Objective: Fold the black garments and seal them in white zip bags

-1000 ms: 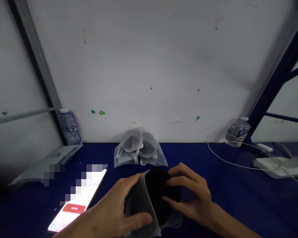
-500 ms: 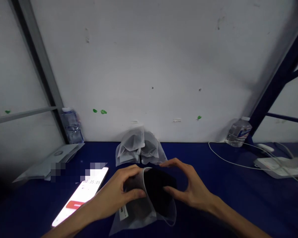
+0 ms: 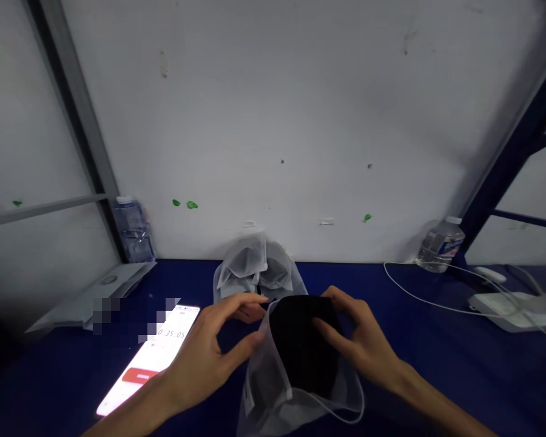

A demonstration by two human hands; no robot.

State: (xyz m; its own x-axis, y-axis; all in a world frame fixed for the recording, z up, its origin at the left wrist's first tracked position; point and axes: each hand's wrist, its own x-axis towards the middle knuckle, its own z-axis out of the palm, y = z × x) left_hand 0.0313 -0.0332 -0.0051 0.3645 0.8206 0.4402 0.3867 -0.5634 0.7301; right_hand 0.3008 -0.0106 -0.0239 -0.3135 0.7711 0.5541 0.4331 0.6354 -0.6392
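Note:
A frosted zip bag [image 3: 268, 388] stands tilted on the desk in front of me, its mouth spread. A rounded, soft-looking black item [image 3: 300, 346] sits partly in that mouth; its exact kind does not show. My right hand [image 3: 364, 340] grips the black item at its upper right side, thumb in front and fingers behind. At the bag's left edge is my left hand [image 3: 222, 340], thumb and fingers apart, their tips at the bag's rim. A thin pale loop [image 3: 350, 419] hangs at the bag's lower right.
Behind my hands, frosted bags [image 3: 259, 261] lean against the white wall. A lit phone [image 3: 150, 358] lies on the left, near flat packets [image 3: 100, 291]. Bottles stand at left [image 3: 134, 230] and right [image 3: 441, 243]. On the right are a white cable [image 3: 418, 297] and a power strip [image 3: 505, 309].
The bag and black item have shifted right and tilted more upright. More of the black item shows. My left hand has loosened from the bag's edge, and my right hand has moved slightly right.

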